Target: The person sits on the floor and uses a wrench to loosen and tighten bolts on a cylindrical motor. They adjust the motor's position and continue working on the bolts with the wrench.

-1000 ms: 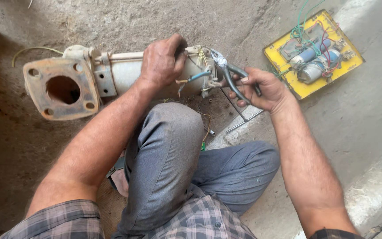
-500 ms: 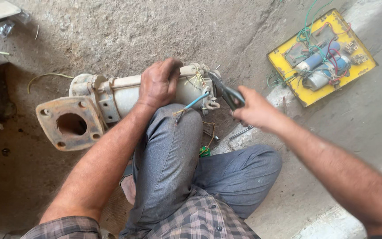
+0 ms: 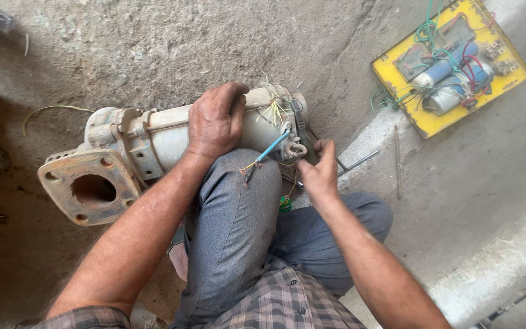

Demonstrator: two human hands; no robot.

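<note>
A dirty cream pump motor [image 3: 159, 137] lies on the concrete floor, its rusty square flange [image 3: 62, 176] with a round hole at the left. My left hand [image 3: 214, 122] presses down on top of the motor body. My right hand [image 3: 319, 173] is at the motor's right end, closed around dark-handled pliers [image 3: 302, 131] that reach up against the end cover. A blue wire [image 3: 273, 147] with bare strands sticks out of that end over my bent knee [image 3: 238, 201]. Thin yellowish wires [image 3: 272, 103] fan out near the top of the end.
A yellow panel [image 3: 452, 67] with two cylinders and green, red and blue wires lies at the upper right. A thin metal rod [image 3: 360, 161] rests on the floor by my right hand. A raised concrete kerb [image 3: 500, 256] runs along the lower right.
My right hand has moved left with the pliers, from beside the motor to its end cover. My left hand has stayed on the motor body.
</note>
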